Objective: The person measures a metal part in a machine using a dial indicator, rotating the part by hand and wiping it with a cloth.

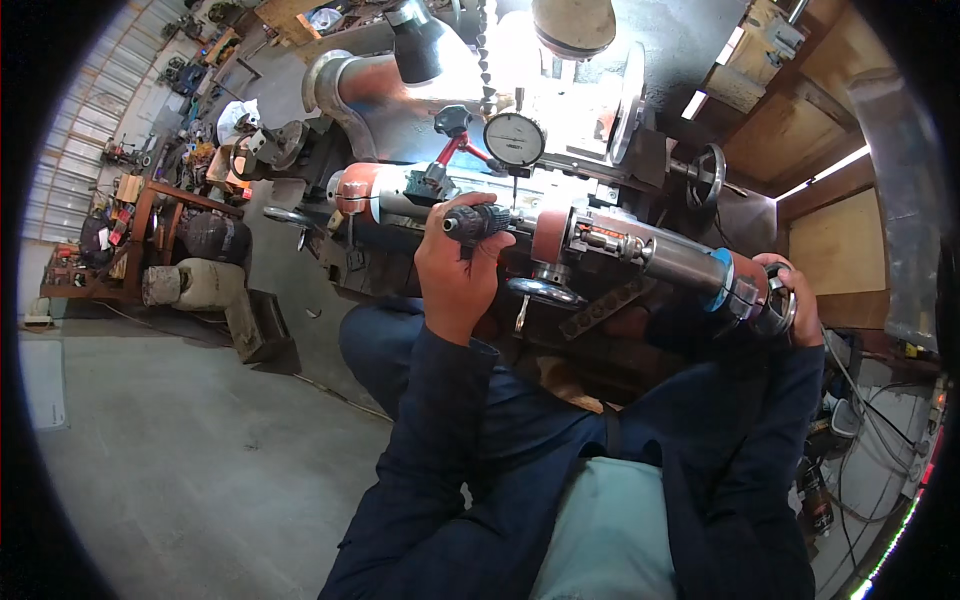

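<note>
My left hand (pixel 455 280) is closed around a dark, knurled cylinder like a drill chuck (pixel 476 222), held just in front of the machine's long round bar. Above it a dial indicator (pixel 514 138) hangs on a red jointed arm (pixel 445 150) with a black clamp knob (pixel 452 120). The indicator's thin stem points down toward the work behind my fingers; its contact point is hard to make out. My right hand (pixel 800 310) grips a metal handwheel (pixel 772 312) at the right end of the steel shaft (pixel 685 262), beside an orange collar.
Between my hands, a small handwheel (pixel 545 291) sticks out toward my knees. Another black handwheel (pixel 708 175) stands behind the shaft. A work lamp (pixel 415 45) lights the machine from above. Wooden panels (pixel 850 240) stand at right; a gas cylinder (pixel 205 283) lies at left.
</note>
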A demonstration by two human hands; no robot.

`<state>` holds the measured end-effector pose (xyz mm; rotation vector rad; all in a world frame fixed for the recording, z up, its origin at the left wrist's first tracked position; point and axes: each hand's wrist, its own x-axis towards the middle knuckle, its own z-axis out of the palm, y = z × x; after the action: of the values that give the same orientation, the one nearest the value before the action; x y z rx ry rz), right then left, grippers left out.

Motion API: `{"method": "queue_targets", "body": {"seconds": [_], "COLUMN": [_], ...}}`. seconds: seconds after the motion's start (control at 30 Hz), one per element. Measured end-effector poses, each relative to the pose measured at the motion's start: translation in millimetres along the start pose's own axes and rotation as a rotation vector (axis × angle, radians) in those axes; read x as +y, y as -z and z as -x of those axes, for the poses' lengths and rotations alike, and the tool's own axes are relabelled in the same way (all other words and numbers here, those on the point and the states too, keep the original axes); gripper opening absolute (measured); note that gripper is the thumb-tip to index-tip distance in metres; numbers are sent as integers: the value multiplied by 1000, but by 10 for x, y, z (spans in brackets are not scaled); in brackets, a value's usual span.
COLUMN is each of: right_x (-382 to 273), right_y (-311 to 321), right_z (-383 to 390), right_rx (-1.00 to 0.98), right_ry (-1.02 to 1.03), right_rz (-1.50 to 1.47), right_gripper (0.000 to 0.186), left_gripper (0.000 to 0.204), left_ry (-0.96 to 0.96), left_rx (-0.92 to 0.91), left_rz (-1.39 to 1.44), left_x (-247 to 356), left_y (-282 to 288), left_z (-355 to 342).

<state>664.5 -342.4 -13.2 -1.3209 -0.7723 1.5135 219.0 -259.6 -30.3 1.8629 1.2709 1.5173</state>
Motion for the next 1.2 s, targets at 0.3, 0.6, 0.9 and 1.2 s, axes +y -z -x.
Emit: {"method": "queue_targets", "body": {"seconds": [0.3,0.6,0.9,1.2], "right_x": [-24,39,13,97], "right_y": [39,-75,-119,30], "right_z": [-46,63,98,36], "right_rx": [40,42,66,51], "right_ry": [-70,142,160,205], "right_rz": [-18,95,156,150], "right_gripper": [40,49,51,55], "left_gripper": [32,34,33,32], "left_ry": [-47,24,-163,-234], "left_rx": [160,-16,-51,106], "left_rz": [137,117,-134,-36], "left_x": [-60,-46,4,15], "left_y": [-33,-11,-90,-174], "left_z": [-13,2,0,53]}}
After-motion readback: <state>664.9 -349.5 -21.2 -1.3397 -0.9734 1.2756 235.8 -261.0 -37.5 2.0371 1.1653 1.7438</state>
